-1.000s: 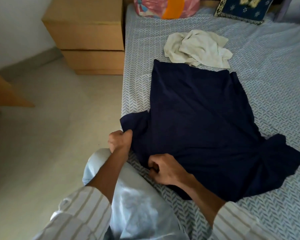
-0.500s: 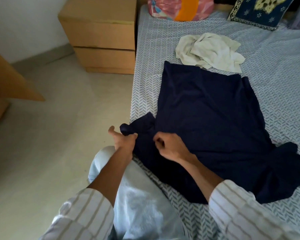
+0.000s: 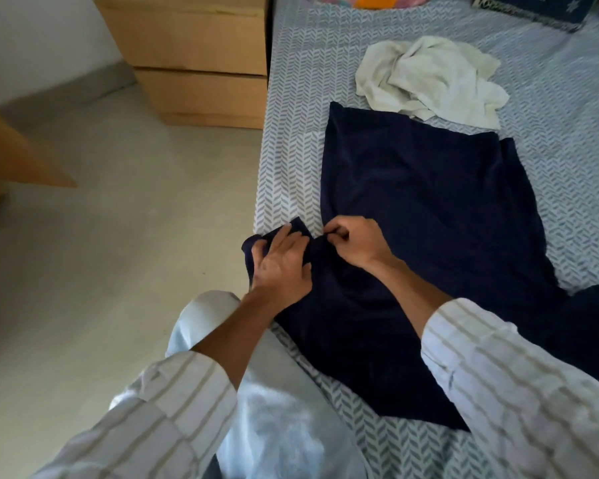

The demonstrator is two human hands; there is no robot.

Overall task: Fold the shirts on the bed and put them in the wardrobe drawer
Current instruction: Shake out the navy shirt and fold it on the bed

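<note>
Navy shirt (image 3: 429, 209) spread flat on the bed (image 3: 291, 160), over the herringbone sheet, near the edge closest to the person. Left hand (image 3: 281, 267) laid on the near sleeve (image 3: 256, 247) at the mattress edge — fingers fairly straight, spread over the cloth, pressing rather than clutching; thumb side partly hidden, so any pinch underneath cannot be told. Right hand (image 3: 355, 242) just beside it, touching or nearly so, fingers curled, thumb and forefinger pinching a small fold of dark fabric where sleeve meets body. Beyond the two hands, the rest of the shirt running away across the sheet, hem farthest off; far sleeve bunched well off to the right of the pinch. Past the hem, touching it, a crumpled white shirt (image 3: 429, 77) in a loose heap. Left of the hands, off the bed, bare floor (image 3: 101, 271) — and farther up, a wooden chest of drawers (image 3: 194, 60) against the bed's side. Striped cuffs on both forearms, pale trousers below the left wrist.
</note>
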